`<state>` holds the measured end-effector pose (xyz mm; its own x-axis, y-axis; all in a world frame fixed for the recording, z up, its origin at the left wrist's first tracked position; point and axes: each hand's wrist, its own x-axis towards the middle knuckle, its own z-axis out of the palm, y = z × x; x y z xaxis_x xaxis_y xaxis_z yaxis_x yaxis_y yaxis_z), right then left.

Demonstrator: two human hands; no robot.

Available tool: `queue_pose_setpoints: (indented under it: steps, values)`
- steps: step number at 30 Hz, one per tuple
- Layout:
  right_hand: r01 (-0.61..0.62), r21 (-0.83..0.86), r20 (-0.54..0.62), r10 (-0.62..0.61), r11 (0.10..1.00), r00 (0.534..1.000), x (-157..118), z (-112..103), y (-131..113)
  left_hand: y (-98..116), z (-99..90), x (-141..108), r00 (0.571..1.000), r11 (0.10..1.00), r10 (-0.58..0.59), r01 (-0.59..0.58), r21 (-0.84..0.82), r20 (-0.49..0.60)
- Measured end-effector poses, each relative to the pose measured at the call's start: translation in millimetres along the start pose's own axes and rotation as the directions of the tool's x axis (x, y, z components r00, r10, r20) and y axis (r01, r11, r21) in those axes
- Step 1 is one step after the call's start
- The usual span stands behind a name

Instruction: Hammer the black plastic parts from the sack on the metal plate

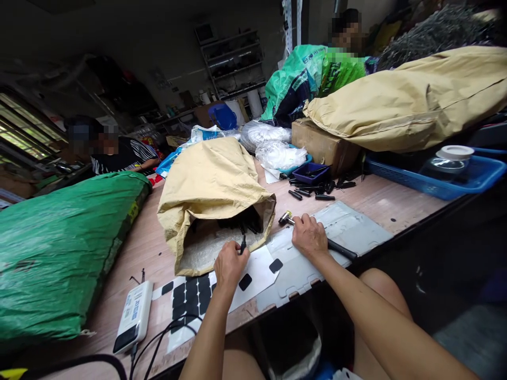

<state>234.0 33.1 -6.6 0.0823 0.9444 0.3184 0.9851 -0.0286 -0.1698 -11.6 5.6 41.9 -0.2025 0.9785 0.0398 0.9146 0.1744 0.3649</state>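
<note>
My left hand (pixel 229 265) pinches a slim black part (pixel 243 244) at the mouth of a tan woven sack (pixel 214 177). More black pieces lie in the shadow inside the sack. My right hand (pixel 310 236) is wrapped round a hammer (pixel 341 249) with a metal head, a yellowish face and a black handle. Beneath the hammer lies a grey-white plastic sheet (pixel 344 221). Black rounded-square pads (pixel 245 282) sit on white paper beside my left hand, and a sheet with rows of them is partly covered by my left forearm.
A white power bank (pixel 134 316) with a black cable lies at the left, near a green sack (pixel 67 253). Loose black pieces (pixel 325 197) lie by a dark blue tray (pixel 311 173). A blue basket (pixel 443 182) holds a jar. Two people are farther back.
</note>
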Motion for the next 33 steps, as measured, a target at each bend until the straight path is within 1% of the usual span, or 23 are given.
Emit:
queue_pose_setpoints:
  steps: [1,3,4,6,9,12,14,15,17,19,20,21,23,24,26,29,31,33]
  values:
    - [0.002,-0.001,-0.003,-0.002,1.0,1.0,-0.1,-0.1,0.1,-3.5,3.3,-9.4,0.996,0.995,0.089,-0.089,-0.036,-0.005]
    - [0.003,-0.005,-0.007,-0.003,1.0,1.0,-0.7,-0.4,0.1,-8.5,13.2,-23.2,0.968,0.959,0.249,-0.245,-0.14,0.011]
    - [0.002,-0.008,-0.008,-0.002,1.0,1.0,-1.1,-0.5,-0.1,-10.0,19.0,-27.4,0.952,0.935,0.307,-0.299,-0.192,0.012]
    - [0.004,-0.014,-0.008,-0.004,1.0,1.0,-1.8,-0.4,-0.5,-11.7,29.5,-31.1,0.931,0.895,0.364,-0.356,-0.269,-0.021]
    - [0.012,-0.022,-0.003,-0.012,1.0,1.0,-1.6,0.6,-0.5,-13.0,37.6,-30.4,0.926,0.868,0.372,-0.369,-0.331,-0.057]
    - [0.012,-0.005,0.031,-0.012,1.0,0.999,1.6,-0.4,2.9,-15.1,37.2,-28.4,0.925,0.853,0.379,-0.362,-0.375,-0.03]
    - [-0.002,0.039,0.066,-0.001,0.999,0.998,2.4,-4.4,6.8,-16.6,35.8,-27.5,0.925,0.844,0.38,-0.352,-0.406,-0.012]
    - [-0.019,0.072,0.072,0.014,0.997,0.997,1.0,-7.6,8.6,-17.1,35.4,-27.2,0.926,0.84,0.378,-0.344,-0.42,-0.004]
    - [-0.072,0.169,0.038,0.066,0.983,0.997,-7.4,-15.8,9.8,-17.3,35.2,-26.9,0.929,0.837,0.371,-0.33,-0.437,0.009]
    - [-0.103,0.309,-0.024,0.116,0.945,0.993,-23.7,-24.6,5.6,-16.6,35.5,-26.7,0.93,0.839,0.366,-0.324,-0.437,0.014]
    - [-0.092,0.39,-0.047,0.12,0.916,0.992,-34.1,-28.6,1.0,-16.2,35.8,-26.7,0.932,0.842,0.363,-0.322,-0.433,0.014]
    - [-0.057,0.466,-0.057,0.094,0.883,0.994,-45.1,-32.3,-5.1,-15.8,36.1,-26.7,0.933,0.844,0.361,-0.32,-0.431,0.013]
    - [0.048,0.586,-0.05,-0.023,0.809,0.998,-66.1,-38.3,-20.6,-15.5,36.7,-26.7,0.933,0.843,0.36,-0.319,-0.432,0.015]
    - [0.088,0.617,-0.046,-0.076,0.782,0.996,-74.9,-40.6,-29.1,-15.6,37.1,-26.7,0.932,0.842,0.361,-0.319,-0.436,0.015]
    - [0.142,0.636,-0.032,-0.158,0.758,0.987,-87.6,-43.9,-45.2,-16.2,37.8,-26.6,0.931,0.838,0.365,-0.322,-0.441,0.013]
    - [0.201,0.6,-0.04,-0.222,0.775,0.974,-95.2,-45.5,-62.3,-17.0,38.4,-26.1,0.93,0.841,0.369,-0.329,-0.43,0.009]
    - [0.232,0.541,-0.044,-0.249,0.808,0.968,-95.9,-44.8,-67.7,-17.5,38.8,-25.6,0.93,0.841,0.368,-0.33,-0.428,0.007]
    - [0.241,0.477,-0.02,-0.264,0.845,0.964,-95.4,-43.8,-68.6,-18.0,39.4,-25.1,0.931,0.835,0.365,-0.329,-0.441,-0.001]
